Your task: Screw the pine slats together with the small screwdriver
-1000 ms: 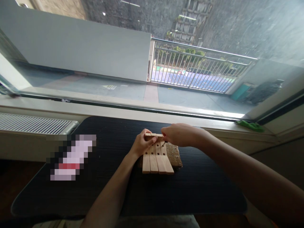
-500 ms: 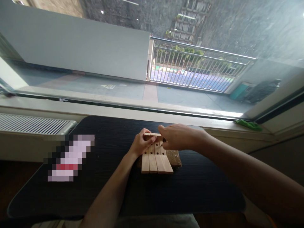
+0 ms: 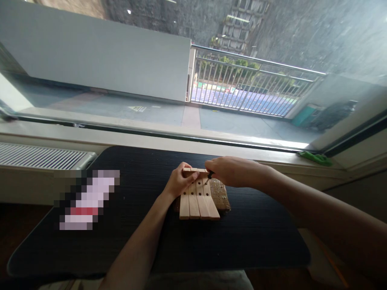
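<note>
Several pale wooden slats (image 3: 196,201) with holes lie side by side on a brown perforated board (image 3: 220,195) in the middle of the black table (image 3: 145,237). A short wooden crosspiece (image 3: 195,170) lies across the slats' far ends. My left hand (image 3: 179,182) grips the crosspiece and slats at their far left corner, fingers curled. My right hand (image 3: 230,171) is closed around a small dark tool (image 3: 210,174), whose tip touches the right end of the crosspiece.
A blurred pink and white object (image 3: 87,199) lies on the table's left part. A radiator grille (image 3: 42,155) runs along the left under the window sill (image 3: 181,141). A green cloth (image 3: 316,158) rests on the sill at right.
My right hand shifted slightly left over the slats, then back right, staying at the crosspiece's right end. My left hand kept its grip.
</note>
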Demonstrator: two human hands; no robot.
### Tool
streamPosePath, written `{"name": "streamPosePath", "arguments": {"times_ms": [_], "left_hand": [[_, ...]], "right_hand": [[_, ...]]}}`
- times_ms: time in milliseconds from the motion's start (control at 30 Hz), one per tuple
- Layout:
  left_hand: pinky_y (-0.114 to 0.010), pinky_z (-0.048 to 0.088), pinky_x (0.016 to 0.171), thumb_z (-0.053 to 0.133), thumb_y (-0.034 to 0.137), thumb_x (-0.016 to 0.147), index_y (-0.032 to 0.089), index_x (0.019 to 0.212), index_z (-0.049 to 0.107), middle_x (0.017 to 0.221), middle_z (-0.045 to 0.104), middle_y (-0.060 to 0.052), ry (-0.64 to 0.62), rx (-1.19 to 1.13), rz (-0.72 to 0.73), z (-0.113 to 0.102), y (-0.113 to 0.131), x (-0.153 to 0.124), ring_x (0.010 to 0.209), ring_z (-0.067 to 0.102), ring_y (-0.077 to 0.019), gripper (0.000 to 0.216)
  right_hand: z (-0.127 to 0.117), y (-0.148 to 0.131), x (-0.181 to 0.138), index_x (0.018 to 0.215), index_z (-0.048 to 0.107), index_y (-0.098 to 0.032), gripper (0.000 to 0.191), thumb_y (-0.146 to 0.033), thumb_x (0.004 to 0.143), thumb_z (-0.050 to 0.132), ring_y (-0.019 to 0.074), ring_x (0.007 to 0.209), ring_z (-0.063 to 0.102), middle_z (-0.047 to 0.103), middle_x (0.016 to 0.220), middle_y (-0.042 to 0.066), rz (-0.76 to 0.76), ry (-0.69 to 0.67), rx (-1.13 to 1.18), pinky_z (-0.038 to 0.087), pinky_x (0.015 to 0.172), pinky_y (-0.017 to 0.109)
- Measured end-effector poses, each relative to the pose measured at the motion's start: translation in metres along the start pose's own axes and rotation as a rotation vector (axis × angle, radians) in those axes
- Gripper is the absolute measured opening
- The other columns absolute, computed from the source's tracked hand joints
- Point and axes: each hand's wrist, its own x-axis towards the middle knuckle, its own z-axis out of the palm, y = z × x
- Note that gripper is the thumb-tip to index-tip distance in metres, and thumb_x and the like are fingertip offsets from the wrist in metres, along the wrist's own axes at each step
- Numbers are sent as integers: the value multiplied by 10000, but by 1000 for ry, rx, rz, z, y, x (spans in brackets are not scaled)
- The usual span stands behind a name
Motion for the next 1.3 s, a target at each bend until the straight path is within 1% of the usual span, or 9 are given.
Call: {"name": "streamPosePath", "arguments": {"times_ms": [200,367,467,633,867,967,1100,1200,1300], "left_hand": [[-248,422,596,673,499,717,184,856,558,715,609,11,-7,-9,-10,-1,2,-1,654,554,-149,363],[-248,421,596,678,499,712,185,854,554,720,609,8,-13,-14,-10,-1,5,-1,653,551,-150,366],[-250,424,597,678,495,714,183,855,556,720,616,5,-19,-17,-13,-1,6,-1,658,558,-154,363],[-250,428,593,683,489,712,179,844,565,710,611,5,-6,-12,1,-1,6,-1,653,554,-151,357],[-252,431,586,683,494,704,178,851,573,708,616,3,-4,-6,-11,-2,6,-1,656,564,-156,366],[-257,441,610,677,493,709,180,863,573,728,628,-1,-8,-7,-10,-1,5,-1,679,580,-162,364],[-262,445,633,680,489,707,183,852,576,757,641,-8,10,8,-4,-1,3,-1,704,592,-168,354],[-263,445,631,677,499,714,183,849,577,759,644,-10,9,10,0,-1,3,0,701,592,-168,357],[-258,446,623,679,502,711,186,849,573,746,640,-3,10,3,8,-2,3,0,691,590,-164,361]], "right_hand": [[-1,-1,5,991,622,-228,131,-216,931,507,201,623,584,692,819,92,26,-17,-30,314,492,317],[-3,-4,11,1058,637,-166,194,-225,921,513,226,654,614,699,812,120,52,-60,-72,332,497,309],[-3,-4,14,1078,638,-151,228,-249,925,501,223,664,622,697,801,122,50,-59,-88,334,504,294],[-3,-5,17,1049,643,-139,260,-298,936,472,203,654,612,693,791,122,51,-69,-98,319,496,270],[-6,-10,21,993,672,-135,316,-378,948,475,210,690,625,701,824,142,124,-97,-69,337,502,271],[-10,-11,23,991,683,-135,317,-365,955,467,222,733,640,708,864,155,159,-113,-76,359,520,276],[-12,-16,23,970,683,-127,283,-300,959,458,233,762,655,713,895,164,222,-150,-88,383,528,283],[-8,-21,22,1012,653,-103,246,-247,955,462,243,764,666,712,912,172,245,-94,-150,394,526,290],[-1,-22,19,1136,574,-87,282,-267,960,447,251,717,673,711,856,156,176,12,-159,380,499,292]]}}
